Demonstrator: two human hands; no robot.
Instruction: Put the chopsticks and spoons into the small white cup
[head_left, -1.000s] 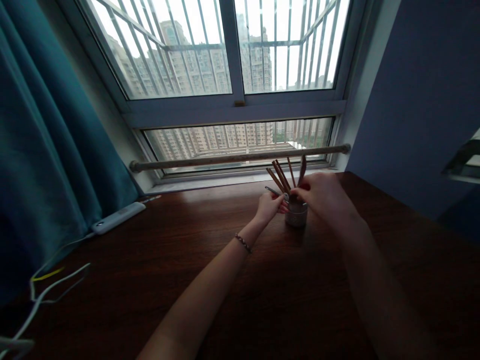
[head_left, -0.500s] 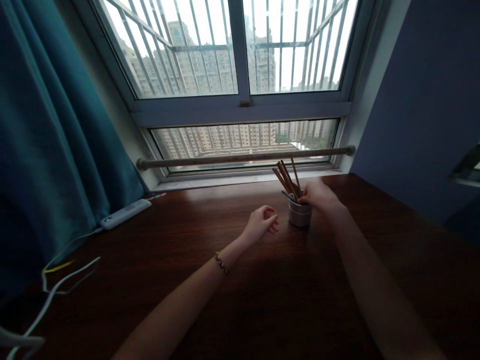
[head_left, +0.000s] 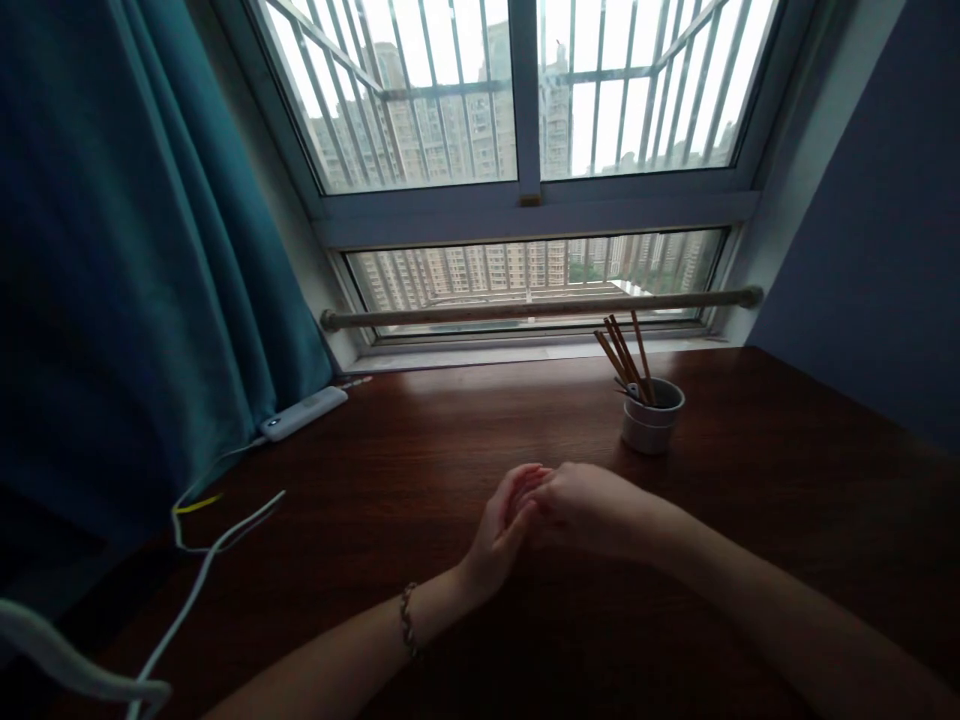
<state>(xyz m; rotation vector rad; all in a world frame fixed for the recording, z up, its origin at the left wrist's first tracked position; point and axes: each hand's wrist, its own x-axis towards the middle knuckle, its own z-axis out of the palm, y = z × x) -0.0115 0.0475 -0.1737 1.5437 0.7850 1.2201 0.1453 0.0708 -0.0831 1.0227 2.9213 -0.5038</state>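
1. Hands meet low over the table: left hand with its fingers bent loosely, touching the right hand, whose fingers curl inward; whether either grips anything, I cannot tell.
2. Bracelet of dark links circles the left wrist.
3. Pale round cup stands upright beyond the right hand, apart from it, with several thin wooden sticks leaning left inside and a small grey item at its rim.
4. Table is dark reddish-brown wood with a dull sheen toward the window.
5. White elongated device lies far left beside the blue-green curtain; white cable and a yellow strip are nearer.
6. Far edge runs along the pale sill, under a horizontal rail; the right edge slants along the bluish wall.
7. Open wood spans from the hands to the sill, left of the cup, and from the cup to the wall.
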